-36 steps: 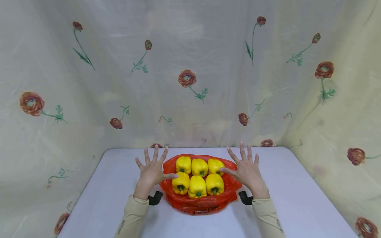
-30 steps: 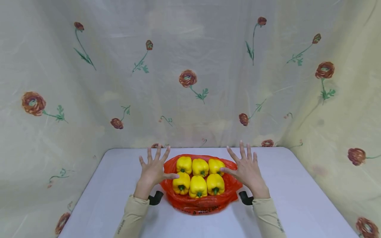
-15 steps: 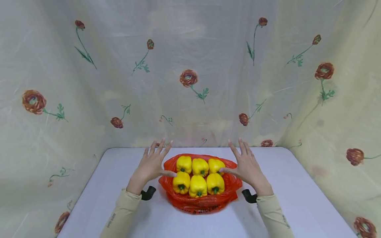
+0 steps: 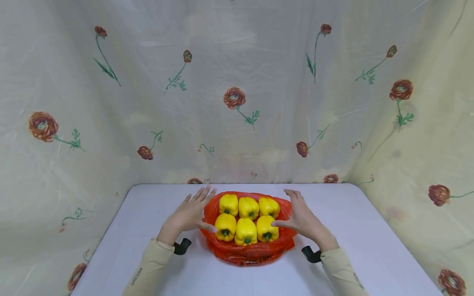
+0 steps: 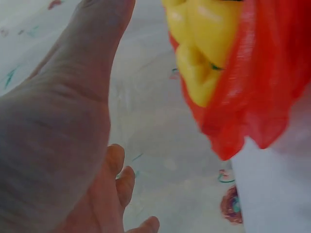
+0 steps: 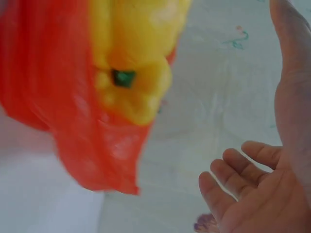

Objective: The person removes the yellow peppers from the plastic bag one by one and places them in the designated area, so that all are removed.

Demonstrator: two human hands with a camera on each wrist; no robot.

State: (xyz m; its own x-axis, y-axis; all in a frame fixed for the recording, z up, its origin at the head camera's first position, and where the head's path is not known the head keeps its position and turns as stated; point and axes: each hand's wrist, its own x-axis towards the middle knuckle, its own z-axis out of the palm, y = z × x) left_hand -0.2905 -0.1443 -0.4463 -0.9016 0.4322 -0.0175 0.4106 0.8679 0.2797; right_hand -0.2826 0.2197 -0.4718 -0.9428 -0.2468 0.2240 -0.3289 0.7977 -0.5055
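Observation:
Several yellow bell peppers with green stems sit in two rows inside a red plastic bag, its mouth spread wide on the white table. My left hand hovers at the bag's left side, fingers extended, its thumb overlapping the front left pepper in the head view. Opposite it, my right hand is at the bag's right side, thumb toward the front right pepper and fingers slightly bent. Both hands hold nothing. The left wrist view shows a gap between the thumb side and the bag; the right wrist view shows the palm facing the bag.
A pale cloth with printed flowers hangs behind and on both sides of the table. Black wrist-worn pieces stick out under each wrist, near the bag's sides.
Both hands have turned and lowered from spread fingers toward the bag's sides. The right fingers have drawn together and bent a little. Bag and peppers stay in place.

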